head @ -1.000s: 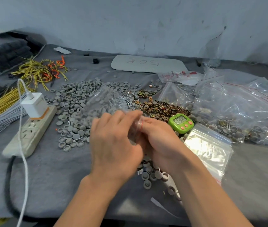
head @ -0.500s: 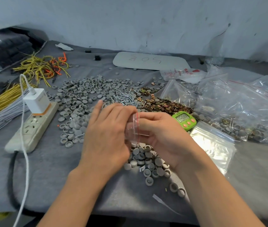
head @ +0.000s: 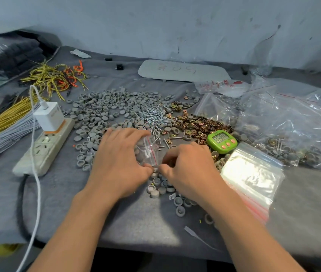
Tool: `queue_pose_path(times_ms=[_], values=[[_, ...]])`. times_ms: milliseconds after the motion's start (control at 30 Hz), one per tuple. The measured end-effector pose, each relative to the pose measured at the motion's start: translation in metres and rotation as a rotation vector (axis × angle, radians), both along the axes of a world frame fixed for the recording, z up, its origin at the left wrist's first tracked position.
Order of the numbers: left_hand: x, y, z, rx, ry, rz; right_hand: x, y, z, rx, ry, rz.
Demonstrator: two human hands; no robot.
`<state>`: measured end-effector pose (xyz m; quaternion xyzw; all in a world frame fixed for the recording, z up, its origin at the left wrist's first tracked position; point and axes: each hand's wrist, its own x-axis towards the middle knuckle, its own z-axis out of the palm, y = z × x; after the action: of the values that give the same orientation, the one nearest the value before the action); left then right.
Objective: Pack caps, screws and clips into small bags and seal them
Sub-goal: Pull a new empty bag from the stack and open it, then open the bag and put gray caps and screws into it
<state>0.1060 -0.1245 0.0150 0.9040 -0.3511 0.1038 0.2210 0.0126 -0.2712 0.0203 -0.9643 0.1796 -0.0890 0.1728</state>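
Gripping a small bag (head: 148, 152) with the left hand (head: 120, 163), curling the fingers over its far side and pressing the thumb at its near corner. Holding it upright, red seal strip showing, just above a near cluster of caps (head: 156, 190). Curling the right hand (head: 192, 169) just right of the bag, setting thumb against forefinger at the bag's near edge; cannot tell whether pinching the bag or a cap. Working over grey cloth (head: 136, 222), with screws (head: 153, 116) and clips (head: 200, 124) lying farther off, and a green timer (head: 222, 141) and a stack of empty bags (head: 251, 173) lying to the right.
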Motion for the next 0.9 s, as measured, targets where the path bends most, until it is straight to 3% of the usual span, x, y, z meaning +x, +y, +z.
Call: queue_pose_path(times_ms=[133, 467, 700, 900], values=[[0.000, 0.002, 0.000, 0.059, 0.019, -0.034, -0.003, 0.003, -0.004, 0.016, -0.062, 0.023], [-0.004, 0.000, 0.000, 0.027, 0.131, -0.106, 0.002, -0.011, -0.008, 0.547, -0.401, -0.058], [-0.008, -0.007, 0.000, -0.065, 0.153, -0.159, 0.018, 0.002, -0.013, 0.691, -0.389, -0.015], [-0.005, -0.007, -0.005, -0.169, 0.241, -0.135, 0.022, 0.007, -0.003, 0.683, -0.391, 0.036]])
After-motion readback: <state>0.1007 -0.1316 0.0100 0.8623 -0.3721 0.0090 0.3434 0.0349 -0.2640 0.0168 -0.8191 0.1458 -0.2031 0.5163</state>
